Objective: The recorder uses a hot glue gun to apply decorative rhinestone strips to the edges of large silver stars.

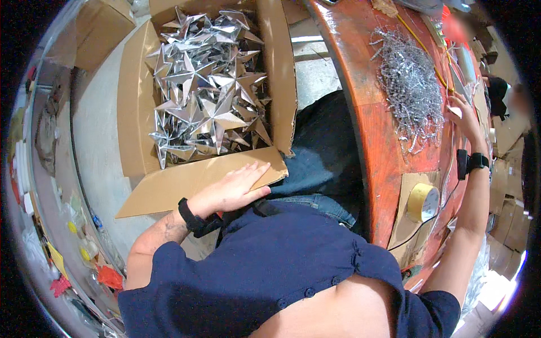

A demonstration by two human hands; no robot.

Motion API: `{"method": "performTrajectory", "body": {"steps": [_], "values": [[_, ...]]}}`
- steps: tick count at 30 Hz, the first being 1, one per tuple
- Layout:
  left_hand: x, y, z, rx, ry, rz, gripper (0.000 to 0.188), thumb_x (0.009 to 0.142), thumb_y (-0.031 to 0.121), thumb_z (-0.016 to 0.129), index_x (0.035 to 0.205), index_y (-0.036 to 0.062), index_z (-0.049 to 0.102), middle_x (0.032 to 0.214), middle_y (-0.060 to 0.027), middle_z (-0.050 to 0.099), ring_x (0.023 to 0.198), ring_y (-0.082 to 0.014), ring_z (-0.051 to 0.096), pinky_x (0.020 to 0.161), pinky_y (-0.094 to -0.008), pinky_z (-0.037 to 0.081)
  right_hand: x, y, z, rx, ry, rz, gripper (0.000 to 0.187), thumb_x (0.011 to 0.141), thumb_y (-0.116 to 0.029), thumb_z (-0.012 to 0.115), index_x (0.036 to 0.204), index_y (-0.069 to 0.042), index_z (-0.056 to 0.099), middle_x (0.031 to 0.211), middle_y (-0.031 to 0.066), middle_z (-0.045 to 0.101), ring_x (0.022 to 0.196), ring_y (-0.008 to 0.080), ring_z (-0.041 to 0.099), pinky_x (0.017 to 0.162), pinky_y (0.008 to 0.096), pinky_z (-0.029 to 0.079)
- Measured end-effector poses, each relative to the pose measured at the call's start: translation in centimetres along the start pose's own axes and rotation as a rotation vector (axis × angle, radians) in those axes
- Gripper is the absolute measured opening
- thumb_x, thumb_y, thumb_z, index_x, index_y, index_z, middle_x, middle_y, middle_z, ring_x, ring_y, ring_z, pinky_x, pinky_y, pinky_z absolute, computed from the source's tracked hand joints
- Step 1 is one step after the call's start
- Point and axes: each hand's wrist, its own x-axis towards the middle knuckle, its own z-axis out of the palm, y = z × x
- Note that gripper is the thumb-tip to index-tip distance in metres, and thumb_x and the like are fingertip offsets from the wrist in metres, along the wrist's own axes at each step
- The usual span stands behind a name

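Observation:
My left hand [242,186] lies flat, fingers stretched out, on the near flap of an open cardboard box [194,183]. Shiny silver folded stars [217,118] fill the box in a loose heap. Over at the right side of the red worktable [372,121], my right hand [469,119] reaches out with its fingers apart. Close to its fingertips is a small white patch, and I cannot make out what it is. A pile of crinkled silver strands [410,84] spreads over the table just left of that hand.
A roll of yellowish tape [422,203] stands on a piece of cardboard [397,231] on the table. Past the strands runs a yellow cord [414,36]. Another cardboard box [104,34] stands at the far left. Scraps and bags [79,231] litter the left side.

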Motion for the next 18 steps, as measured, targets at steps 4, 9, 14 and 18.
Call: {"method": "performTrajectory", "body": {"steps": [4, 9, 14, 18], "values": [[-0.4, 0.2, 0.1, -0.008, -0.014, -0.040, 0.074, 0.099, 0.056, 0.036, 0.149, 0.0025, 0.026, 0.148, -0.0308, 0.031, 0.139, -0.0424, 0.030, 0.117, -0.0445, 0.023, -0.8, 1.0, -1.5, -0.115, 0.247, 0.003, 0.039, 0.087, -0.013, 0.067, 0.125, -0.010, 0.060, 0.129, 0.0138, 0.059, 0.114, 0.0264, 0.060, 0.095, 0.0346, 0.048], [-0.3, -0.2, 0.3, -0.012, 0.011, 0.024, 0.073, 0.099, 0.055, 0.036, 0.148, 0.0008, 0.028, 0.148, -0.0292, 0.034, 0.139, -0.0410, 0.032, 0.116, -0.0441, 0.025, -2.8, 2.8, -5.6, 0.432, 0.569, 0.080, 0.033, 0.098, -0.009, 0.053, 0.130, -0.004, 0.056, 0.127, 0.0075, 0.061, 0.117, 0.0169, 0.057, 0.100, 0.0295, 0.044], [-0.5, -0.1, 0.3, -0.018, 0.029, 0.056, 0.072, 0.099, 0.053, 0.037, 0.146, -0.0011, 0.031, 0.146, -0.0271, 0.037, 0.138, -0.0395, 0.034, 0.116, -0.0437, 0.026, -7.7, -12.6, -11.8, -0.312, 0.799, -0.151, 0.031, 0.098, -0.006, 0.050, 0.127, -0.001, 0.058, 0.131, 0.0103, 0.059, 0.118, 0.0208, 0.057, 0.103, 0.0324, 0.042], [-0.8, 0.3, -0.2, 0.033, 0.055, 0.049, 0.066, 0.099, 0.045, 0.044, 0.145, -0.0020, 0.033, 0.145, -0.0276, 0.038, 0.135, -0.0392, 0.038, 0.113, -0.0423, 0.030, -4.7, -23.7, -11.0, 0.705, 0.811, -0.331, 0.031, 0.097, -0.003, 0.049, 0.126, 0.004, 0.056, 0.129, 0.0130, 0.059, 0.120, 0.0251, 0.056, 0.103, 0.0360, 0.043]]}}
